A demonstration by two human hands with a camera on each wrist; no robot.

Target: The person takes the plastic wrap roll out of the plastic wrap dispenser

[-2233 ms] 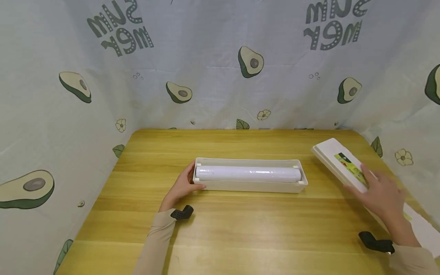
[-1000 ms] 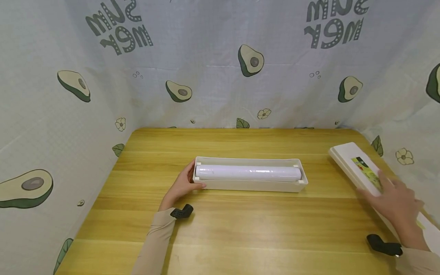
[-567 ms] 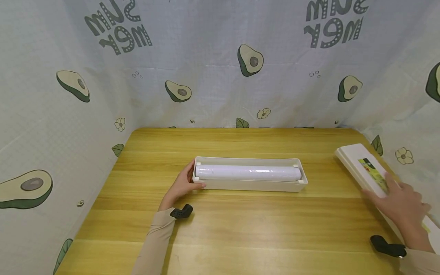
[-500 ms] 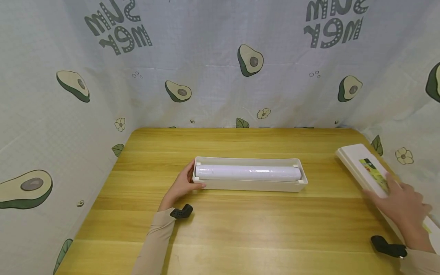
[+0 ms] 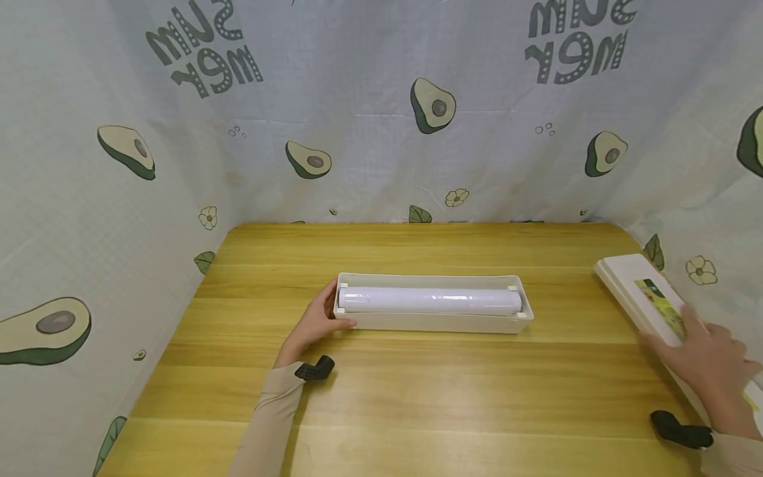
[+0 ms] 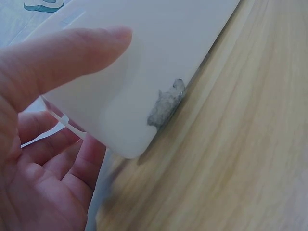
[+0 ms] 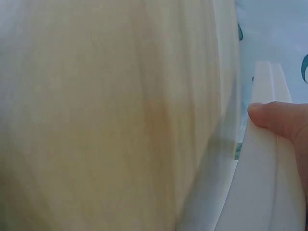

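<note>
Left grip (image 5: 312, 322): left end of the white box (image 5: 435, 322) is held, left thumb (image 6: 96, 53) laid on the front wall, fingers curled behind the end. Right grip (image 5: 709, 358): the white lid (image 5: 640, 308) is held across its width, right thumb (image 7: 274, 115) set on the near-side edge; the other fingertips are mostly hidden.

Box is seated on the surface (image 5: 417, 397), around the middle, long side running left to right. Lengthwise inside it a glossy white roll (image 5: 429, 301) is framed by small white corner tabs (image 5: 514, 289). A crumpled grey patch (image 6: 166, 106) is seen low on the box wall, near the held end.

Lid is positioned along the surface's right edge, set at an angle, well apart from the box; whether it is lifted or supported can't be told. A yellow-green label (image 5: 660, 308) is carried on its top, partly covered by the right fingers.

Black wrist units (image 5: 316, 368) are worn at the cuffs of beige sleeves (image 5: 268, 411). Surface is backed and flanked by white cloth (image 5: 357, 79), printed with avocados and mirrored lettering.
</note>
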